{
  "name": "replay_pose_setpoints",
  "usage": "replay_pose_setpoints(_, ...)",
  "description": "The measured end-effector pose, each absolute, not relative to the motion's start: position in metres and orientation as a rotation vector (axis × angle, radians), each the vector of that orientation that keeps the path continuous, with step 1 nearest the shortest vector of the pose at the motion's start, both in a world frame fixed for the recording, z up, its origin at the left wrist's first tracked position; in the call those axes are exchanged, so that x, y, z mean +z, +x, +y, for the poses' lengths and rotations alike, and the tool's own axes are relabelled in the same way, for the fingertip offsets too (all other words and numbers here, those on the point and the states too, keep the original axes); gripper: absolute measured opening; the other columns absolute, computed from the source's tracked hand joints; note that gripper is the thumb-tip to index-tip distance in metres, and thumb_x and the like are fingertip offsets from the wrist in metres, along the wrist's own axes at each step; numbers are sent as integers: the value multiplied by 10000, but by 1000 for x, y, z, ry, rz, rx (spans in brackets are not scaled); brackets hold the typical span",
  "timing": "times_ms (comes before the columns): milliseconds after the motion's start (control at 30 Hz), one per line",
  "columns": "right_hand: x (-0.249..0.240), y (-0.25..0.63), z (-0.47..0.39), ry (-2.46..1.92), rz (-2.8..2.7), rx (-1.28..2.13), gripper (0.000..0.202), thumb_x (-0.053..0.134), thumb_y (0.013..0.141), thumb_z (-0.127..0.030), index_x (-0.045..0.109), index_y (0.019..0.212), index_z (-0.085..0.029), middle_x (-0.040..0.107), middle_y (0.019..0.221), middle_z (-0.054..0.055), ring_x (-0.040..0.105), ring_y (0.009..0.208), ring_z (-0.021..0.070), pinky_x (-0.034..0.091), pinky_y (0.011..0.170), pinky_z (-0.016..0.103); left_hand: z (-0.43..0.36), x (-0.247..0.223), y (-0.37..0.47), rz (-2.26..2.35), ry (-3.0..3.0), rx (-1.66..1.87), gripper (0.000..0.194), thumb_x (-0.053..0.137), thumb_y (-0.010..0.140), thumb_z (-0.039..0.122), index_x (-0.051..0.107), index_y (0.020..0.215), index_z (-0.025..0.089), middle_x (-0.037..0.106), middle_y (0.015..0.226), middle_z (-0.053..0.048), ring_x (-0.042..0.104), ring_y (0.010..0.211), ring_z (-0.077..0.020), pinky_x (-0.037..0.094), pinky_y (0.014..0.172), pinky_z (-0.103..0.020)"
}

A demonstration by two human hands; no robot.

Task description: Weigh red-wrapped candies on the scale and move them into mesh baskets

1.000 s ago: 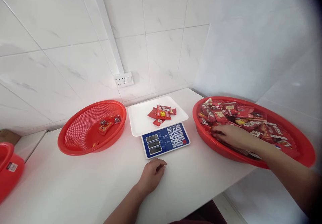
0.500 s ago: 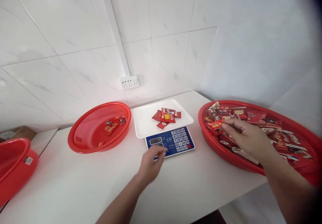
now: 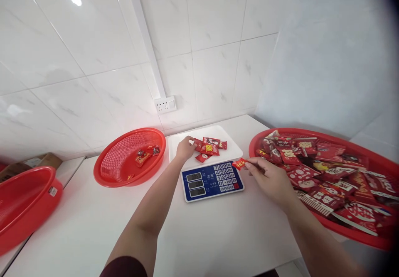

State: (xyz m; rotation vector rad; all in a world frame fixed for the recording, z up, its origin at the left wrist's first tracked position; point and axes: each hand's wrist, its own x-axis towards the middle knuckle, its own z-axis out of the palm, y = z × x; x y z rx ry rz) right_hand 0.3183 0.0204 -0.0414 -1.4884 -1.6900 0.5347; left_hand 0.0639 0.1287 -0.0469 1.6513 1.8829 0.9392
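A blue scale (image 3: 212, 181) carries a white tray (image 3: 232, 156) with several red packets (image 3: 210, 146) on it. My left hand (image 3: 186, 147) is over the tray's left part, its fingers closed at the edge of a packet; what they pinch is hidden. Between the thumb and fingers of my right hand (image 3: 264, 177) is a small red packet (image 3: 239, 163), held at the scale's right upper corner. On the right stands a large red basket (image 3: 258, 138) full of red packets. A red mesh basket (image 3: 109, 160) left of the scale holds a few small packets.
Another red basket (image 3: 31, 202) stands at the far left, with a cardboard box (image 3: 46, 160) behind it. A power socket (image 3: 165, 104) sits on the tiled wall behind the white table (image 3: 102, 223).
My left hand has moved up from the scale's display to the tray. My right hand has carried the small red packet left, out of the large basket to the scale.
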Motion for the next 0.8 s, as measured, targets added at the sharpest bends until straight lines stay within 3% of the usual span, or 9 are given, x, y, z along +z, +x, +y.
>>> replay_pose_setpoints(133,-53,301,43,-1555,-1684,409,290,449,853,-351,689,952,-222,750,888,61,699,804,245,533,728,359,118,-34,54,1841,1501,1191,184,595,750,177,610,933,190,581,690,-4,561,670,-157,405,652,-274)
replay_pose_setpoints(333,-55,289,42,-1530,-1814,493,386,465,870,-340,618,1201,-212,710,1092,77,696,851,246,547,779,388,58,-20,51,1529,1302,1445,312,592,772,285,549,1064,182,536,700,24,602,748,-138,473,740,-282)
replay_pose_setpoints(433,-50,308,21,-1486,-1820,475,362,464,871,-326,633,1168,-206,696,1126,73,676,944,230,542,820,356,13,-32,57,1101,898,1336,367,694,697,258,551,1027,188,591,740,12,620,760,-134,505,744,-281)
replay_pose_setpoints(533,-44,342,1,-1560,-1838,388,347,451,882,-330,634,1156,-219,690,1141,59,652,1014,229,528,860,360,-26,-58,62,914,594,1186,458,738,652,170,564,1074,204,649,949,-30,628,756,-120,516,668,-230)
replay_pose_setpoints(700,-31,411,-7,-1902,-1987,141,388,432,885,-326,616,1203,-202,657,1189,90,596,1097,291,496,892,435,-66,-106,67,754,307,968,644,637,612,11,558,1193,276,641,1085,-26,635,774,-108,520,702,-231)
replay_pose_setpoints(800,-24,436,5,-2013,-2076,47,407,415,884,-292,602,1228,-179,649,1194,105,590,1091,295,497,871,425,-77,-123,73,649,239,910,669,576,584,-36,586,1176,276,646,1047,-22,623,794,-108,510,716,-238)
